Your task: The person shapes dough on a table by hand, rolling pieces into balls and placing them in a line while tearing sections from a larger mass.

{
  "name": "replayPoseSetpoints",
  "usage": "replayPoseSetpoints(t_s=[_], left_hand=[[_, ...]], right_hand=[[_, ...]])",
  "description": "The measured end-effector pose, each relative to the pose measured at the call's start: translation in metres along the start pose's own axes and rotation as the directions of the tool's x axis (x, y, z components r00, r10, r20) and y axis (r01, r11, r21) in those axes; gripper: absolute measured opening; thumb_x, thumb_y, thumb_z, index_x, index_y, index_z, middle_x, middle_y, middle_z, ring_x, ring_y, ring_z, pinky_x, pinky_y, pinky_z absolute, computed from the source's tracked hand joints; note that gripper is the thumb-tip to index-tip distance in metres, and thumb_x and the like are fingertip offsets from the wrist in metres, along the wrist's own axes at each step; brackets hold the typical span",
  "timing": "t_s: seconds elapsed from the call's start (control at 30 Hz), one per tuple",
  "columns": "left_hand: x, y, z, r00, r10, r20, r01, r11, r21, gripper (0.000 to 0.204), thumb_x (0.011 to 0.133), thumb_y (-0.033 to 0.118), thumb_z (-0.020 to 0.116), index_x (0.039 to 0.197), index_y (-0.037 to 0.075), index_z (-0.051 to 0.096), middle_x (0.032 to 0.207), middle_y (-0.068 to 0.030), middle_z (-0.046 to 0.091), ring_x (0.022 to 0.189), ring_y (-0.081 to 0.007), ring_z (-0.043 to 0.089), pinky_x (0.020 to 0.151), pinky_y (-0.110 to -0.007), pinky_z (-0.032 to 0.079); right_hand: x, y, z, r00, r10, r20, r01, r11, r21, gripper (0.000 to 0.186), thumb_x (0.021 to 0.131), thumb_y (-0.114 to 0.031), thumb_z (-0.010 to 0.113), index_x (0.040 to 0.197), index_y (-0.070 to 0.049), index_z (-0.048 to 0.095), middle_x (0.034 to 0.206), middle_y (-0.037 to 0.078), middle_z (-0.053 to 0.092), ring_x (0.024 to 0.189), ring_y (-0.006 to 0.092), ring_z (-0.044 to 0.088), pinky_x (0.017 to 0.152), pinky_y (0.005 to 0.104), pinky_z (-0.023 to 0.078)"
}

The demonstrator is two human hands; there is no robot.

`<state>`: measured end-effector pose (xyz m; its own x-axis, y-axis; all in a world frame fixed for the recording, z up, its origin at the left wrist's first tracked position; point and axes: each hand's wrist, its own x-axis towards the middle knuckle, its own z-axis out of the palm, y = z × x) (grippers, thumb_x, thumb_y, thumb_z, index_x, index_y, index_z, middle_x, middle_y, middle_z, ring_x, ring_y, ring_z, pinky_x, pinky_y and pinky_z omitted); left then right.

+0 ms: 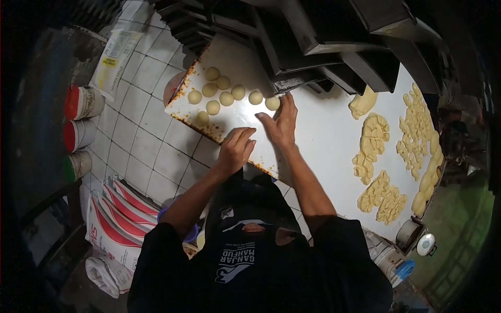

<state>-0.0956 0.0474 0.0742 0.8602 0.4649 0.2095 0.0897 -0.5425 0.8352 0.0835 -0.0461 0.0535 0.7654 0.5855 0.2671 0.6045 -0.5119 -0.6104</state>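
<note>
My right hand (279, 125) is over the white work surface (318, 135), thumb apart from the fingers, its fingertips touching or right beside the end dough ball (272, 103). Several more pale round balls (226, 98) lie loosely grouped toward the surface's left end. My left hand (236, 148) is near the stained front edge, below the balls, with its fingers curled together; whatever may be under them is hidden.
Dark metal trays (313, 31) overhang the back. Shaped dough pieces (374, 134) cover the right part of the surface. Leftward are a tiled floor (141, 125), lidded buckets (83, 103) and red-and-white sacks (112, 224). A pot (407, 232) stands at the lower right.
</note>
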Motion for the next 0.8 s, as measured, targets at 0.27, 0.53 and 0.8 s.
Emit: replayPoseSetpoints(t_s=[0.27,0.53,0.8], left_hand=[[0.046,0.027,0.093,0.959,0.183,0.216,-0.186,0.982,-0.006,0.042,0.091,0.008,0.078,0.131,0.001,0.065,0.129,-0.0183,0.068,0.120,-0.0389,0.066,0.103,-0.046,0.054],[0.025,0.141,0.304,0.924,0.153,0.351,-0.141,0.988,-0.062,0.042,0.094,0.011,0.080,0.131,0.004,0.062,0.120,-0.0167,0.067,0.094,-0.0343,0.069,0.080,-0.043,0.058],[-0.103,0.187,0.316,0.550,-0.380,0.744,0.612,0.789,-0.049,0.034,0.114,0.026,0.057,0.144,0.010,0.056,0.096,-0.0092,0.072,0.080,-0.0174,0.066,0.072,-0.034,0.053]], right_hand=[[-0.182,0.108,-0.138,0.982,-0.015,0.191,0.011,1.000,0.021,0.031,0.091,-0.016,0.080,0.113,-0.001,0.064,0.109,0.019,0.064,0.105,0.0415,0.063,0.091,0.0477,0.053],[-0.180,0.262,-0.332,0.735,0.622,-0.269,-0.670,0.727,-0.151,0.041,0.091,-0.022,0.078,0.115,0.008,0.063,0.120,0.032,0.068,0.113,0.0485,0.065,0.097,0.0530,0.052],[-0.321,0.155,-0.266,0.980,0.189,0.066,-0.200,0.925,0.324,0.047,0.089,-0.020,0.082,0.126,0.002,0.064,0.120,0.026,0.067,0.109,0.0463,0.066,0.097,0.0595,0.053]])
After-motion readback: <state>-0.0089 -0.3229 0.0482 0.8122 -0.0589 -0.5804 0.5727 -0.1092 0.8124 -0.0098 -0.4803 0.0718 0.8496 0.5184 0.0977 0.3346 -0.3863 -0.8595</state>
